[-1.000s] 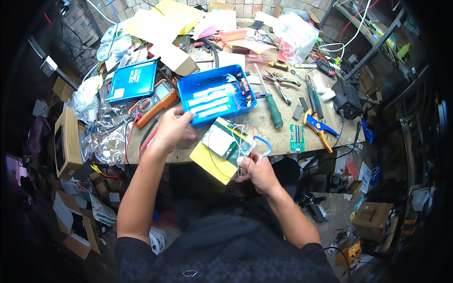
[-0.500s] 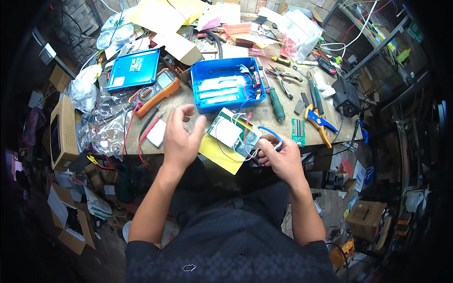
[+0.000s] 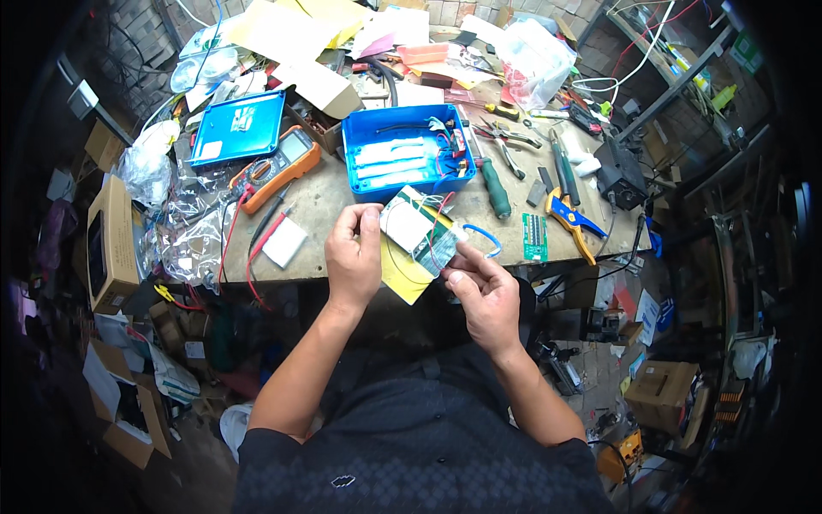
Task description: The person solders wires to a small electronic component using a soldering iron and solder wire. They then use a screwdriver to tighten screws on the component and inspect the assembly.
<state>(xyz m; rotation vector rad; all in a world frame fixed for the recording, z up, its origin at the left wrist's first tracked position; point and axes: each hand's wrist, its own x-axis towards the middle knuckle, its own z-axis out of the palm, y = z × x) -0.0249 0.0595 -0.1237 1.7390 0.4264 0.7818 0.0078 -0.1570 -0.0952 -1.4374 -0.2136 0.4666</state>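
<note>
My left hand is closed, thumb and fingers at the left corner of a green circuit board. A white pad lies on the board, and several thin wires loop over it. Under it sticks out a yellow sheet. With its fingers bent together, my right hand grips the board's right edge among the wires; its fingertips are partly hidden. A thick blue wire curves out beside that hand. Just beyond stands an open blue box with white-wrapped blocks and wiring inside.
A blue lid, an orange multimeter and a white pad lie to the left. On the right are a green-handled screwdriver, pliers, a wire stripper and a small green board. Papers crowd the far side.
My left hand has moved right, from open beside the board to closed on its corner. The right hand has let go of the blue wire and moved left to the board's edge.
</note>
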